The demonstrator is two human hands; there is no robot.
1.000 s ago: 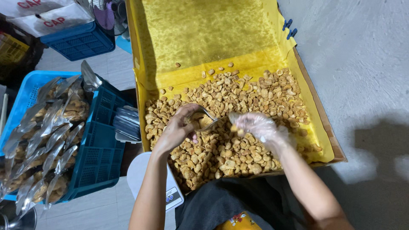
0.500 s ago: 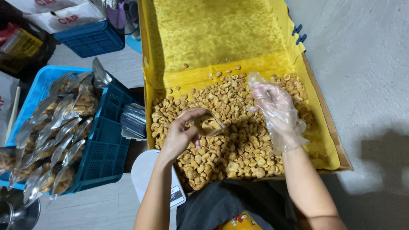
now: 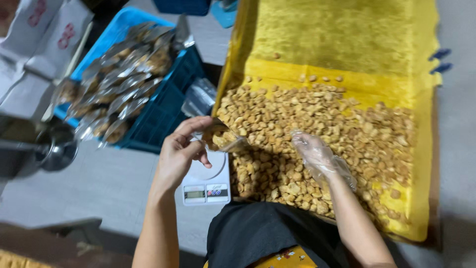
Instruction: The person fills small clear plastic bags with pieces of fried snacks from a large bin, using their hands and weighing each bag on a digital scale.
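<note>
Compared with half a second ago, the gloved right hand has dropped from above the biscuits onto the heap, fingers loosely apart, gripping nothing visible. One bare left hand is pinched shut on one clear pouch, part-filled and held just above one white kitchen scale, at the left rim of the one yellow-lined tray. Risk, as judged: the pouch mouth tilts, so biscuits could spill onto the scale. Left of the scale, one blue crate holds many filled pouches, too overlapped to count.
</note>
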